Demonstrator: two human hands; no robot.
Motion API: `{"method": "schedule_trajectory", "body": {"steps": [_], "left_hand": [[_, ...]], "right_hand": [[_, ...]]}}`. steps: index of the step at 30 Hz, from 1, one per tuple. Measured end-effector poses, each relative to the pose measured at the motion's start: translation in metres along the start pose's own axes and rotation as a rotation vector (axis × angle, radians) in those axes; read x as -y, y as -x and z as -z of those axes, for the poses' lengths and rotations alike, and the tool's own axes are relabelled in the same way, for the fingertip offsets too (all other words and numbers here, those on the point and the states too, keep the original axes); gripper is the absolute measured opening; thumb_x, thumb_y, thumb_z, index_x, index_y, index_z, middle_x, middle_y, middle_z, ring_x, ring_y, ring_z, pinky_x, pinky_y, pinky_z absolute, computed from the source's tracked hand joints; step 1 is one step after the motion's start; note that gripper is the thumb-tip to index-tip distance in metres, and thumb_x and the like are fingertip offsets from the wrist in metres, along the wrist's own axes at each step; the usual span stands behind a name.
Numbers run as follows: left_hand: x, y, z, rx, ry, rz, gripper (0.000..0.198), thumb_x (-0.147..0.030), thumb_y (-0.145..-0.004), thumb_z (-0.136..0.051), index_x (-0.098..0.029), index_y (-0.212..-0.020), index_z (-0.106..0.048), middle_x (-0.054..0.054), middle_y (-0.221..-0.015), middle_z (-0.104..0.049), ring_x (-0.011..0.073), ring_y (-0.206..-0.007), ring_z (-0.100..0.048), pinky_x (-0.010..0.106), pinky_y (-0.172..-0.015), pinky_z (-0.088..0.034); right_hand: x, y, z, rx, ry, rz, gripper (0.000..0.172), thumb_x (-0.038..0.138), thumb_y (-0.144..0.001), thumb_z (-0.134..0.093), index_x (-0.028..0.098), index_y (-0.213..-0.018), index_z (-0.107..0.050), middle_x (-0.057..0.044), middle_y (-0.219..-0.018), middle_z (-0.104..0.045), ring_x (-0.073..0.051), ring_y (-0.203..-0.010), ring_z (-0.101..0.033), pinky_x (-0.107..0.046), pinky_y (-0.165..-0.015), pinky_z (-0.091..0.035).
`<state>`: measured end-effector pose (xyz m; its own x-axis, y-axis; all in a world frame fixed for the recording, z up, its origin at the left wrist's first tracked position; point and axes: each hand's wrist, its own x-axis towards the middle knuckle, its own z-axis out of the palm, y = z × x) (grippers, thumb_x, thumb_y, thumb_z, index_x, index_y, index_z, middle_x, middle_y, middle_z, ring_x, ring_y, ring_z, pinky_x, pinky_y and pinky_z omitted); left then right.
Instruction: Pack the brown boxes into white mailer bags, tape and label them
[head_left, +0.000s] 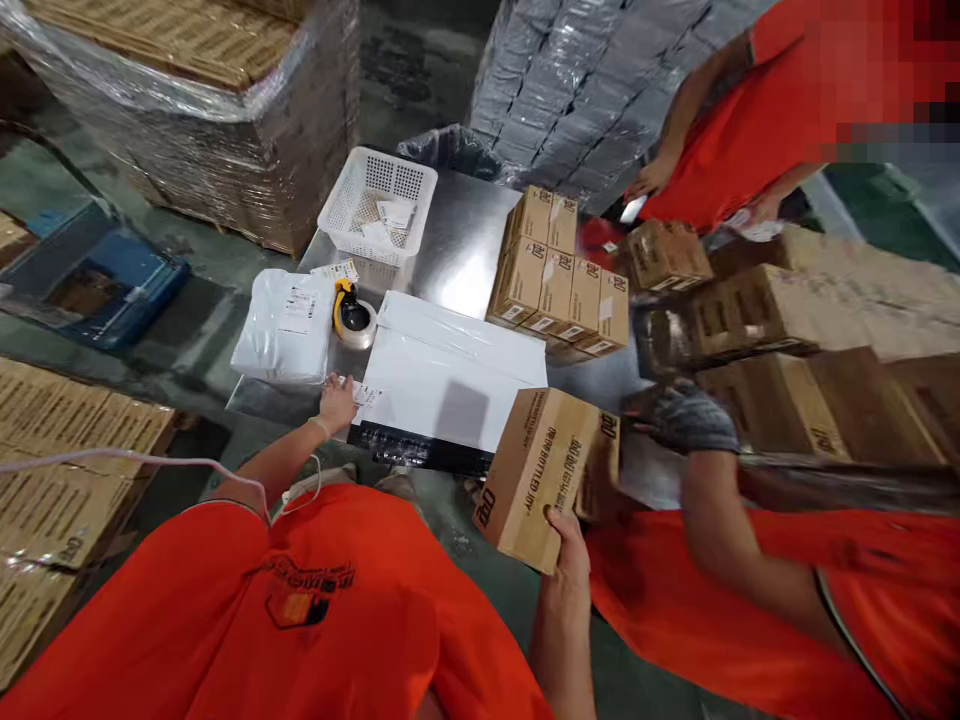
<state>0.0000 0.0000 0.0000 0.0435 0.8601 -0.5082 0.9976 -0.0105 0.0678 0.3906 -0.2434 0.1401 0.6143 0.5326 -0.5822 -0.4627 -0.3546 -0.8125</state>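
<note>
Two hands operated: right hand (564,575) gripped a cardboard carton (547,480) from below; left hand (337,405) touched a paper label (367,396), grip state indeterminate.

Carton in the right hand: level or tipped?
Tipped: the cardboard carton slants in the right hand, its edges running diagonally across the view.

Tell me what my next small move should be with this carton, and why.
Probably lower the cardboard carton onto the open white plastic mailer: your right hand holds it right beside the mailer's edge, and your left hand is at the paper label on the steel table.
</note>
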Motion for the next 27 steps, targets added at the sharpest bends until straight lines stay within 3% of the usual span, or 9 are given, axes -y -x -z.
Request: {"method": "schedule_trajectory", "body": {"steps": [3, 6, 10, 16, 18, 20, 23, 27], "left_hand": [[0.013, 0.013, -0.009, -0.081, -0.036, -0.049, 0.082, -0.031, -0.107, -0.066, 0.007, -0.175, -0.041, 0.038, -0.184, -0.029, 0.0506, -0.172, -0.033, 0.054, -0.136, -0.038], [0.021, 0.022, -0.014, -0.168, -0.064, -0.155, 0.075, -0.025, -0.107, -0.063, 0.006, -0.172, -0.044, 0.034, -0.182, -0.037, 0.0485, -0.166, -0.04, 0.052, -0.137, -0.035], [0.028, 0.024, -0.012, -0.123, -0.074, -0.302, 0.07, -0.018, -0.107, -0.057, -0.002, -0.174, -0.045, 0.028, -0.173, -0.052, 0.0398, -0.159, -0.05, 0.044, -0.133, -0.041], [0.038, 0.024, -0.001, -0.095, -0.125, -0.241, 0.076, -0.031, -0.109, -0.063, 0.01, -0.17, -0.042, 0.04, -0.178, -0.038, 0.053, -0.168, -0.037, 0.057, -0.134, -0.04], [0.026, 0.027, 0.003, -0.117, -0.17, -0.253, 0.076, -0.024, -0.106, -0.066, 0.008, -0.17, -0.042, 0.04, -0.179, -0.035, 0.0552, -0.168, -0.035, 0.062, -0.134, -0.038], [0.001, 0.03, 0.005, -0.114, -0.203, -0.373, 0.063, -0.015, -0.105, -0.062, 0.002, -0.165, -0.053, 0.037, -0.174, -0.045, 0.0508, -0.161, -0.047, 0.061, -0.13, -0.043], [-0.043, 0.032, 0.002, -0.029, -0.209, -0.655, 0.039, -0.007, -0.106, -0.054, -0.008, -0.14, -0.075, 0.026, -0.141, -0.071, 0.0365, -0.136, -0.067, 0.049, -0.118, -0.054], [-0.08, 0.027, -0.007, 0.003, -0.242, -0.766, 0.03, 0.002, -0.096, -0.061, -0.005, -0.119, -0.078, 0.025, -0.124, -0.074, 0.0347, -0.123, -0.071, 0.042, -0.104, -0.059]], "right_hand": [[-0.004, 0.007, 0.009, 0.048, 0.011, -0.017, 0.057, 0.041, -0.05, -0.096, 0.022, -0.102, -0.081, -0.007, -0.081, -0.082, -0.043, -0.101, -0.084, -0.052, -0.097, -0.069], [-0.011, 0.007, 0.013, 0.132, 0.012, -0.019, 0.053, 0.042, -0.051, -0.098, 0.023, -0.097, -0.082, -0.008, -0.083, -0.084, -0.042, -0.094, -0.085, -0.053, -0.093, -0.07], [-0.02, 0.0, 0.007, 0.255, 0.042, -0.034, 0.057, 0.04, -0.047, -0.103, 0.023, -0.097, -0.083, -0.007, -0.086, -0.086, -0.037, -0.08, -0.083, -0.052, -0.085, -0.071], [-0.028, 0.001, -0.004, 0.335, 0.063, -0.058, 0.068, 0.041, -0.048, -0.105, 0.023, -0.111, -0.085, -0.009, -0.103, -0.089, -0.036, -0.09, -0.084, -0.047, -0.085, -0.07], [-0.031, 0.002, -0.003, 0.349, 0.082, -0.04, 0.073, 0.04, -0.048, -0.106, 0.024, -0.116, -0.084, -0.009, -0.106, -0.089, -0.037, -0.098, -0.084, -0.048, -0.09, -0.07], [-0.035, 0.002, -0.002, 0.371, 0.103, -0.026, 0.077, 0.041, -0.05, -0.106, 0.024, -0.122, -0.083, -0.009, -0.111, -0.089, -0.039, -0.107, -0.083, -0.05, -0.096, -0.068], [-0.045, 0.0, -0.002, 0.405, 0.133, -0.026, 0.082, 0.042, -0.057, -0.103, 0.024, -0.134, -0.082, -0.01, -0.122, -0.087, -0.04, -0.118, -0.08, -0.052, -0.104, -0.065], [-0.064, -0.006, -0.009, 0.401, 0.27, 0.055, 0.1, 0.044, -0.058, -0.101, 0.025, -0.152, -0.074, -0.011, -0.146, -0.078, -0.041, -0.136, -0.072, -0.054, -0.118, -0.058]]}}
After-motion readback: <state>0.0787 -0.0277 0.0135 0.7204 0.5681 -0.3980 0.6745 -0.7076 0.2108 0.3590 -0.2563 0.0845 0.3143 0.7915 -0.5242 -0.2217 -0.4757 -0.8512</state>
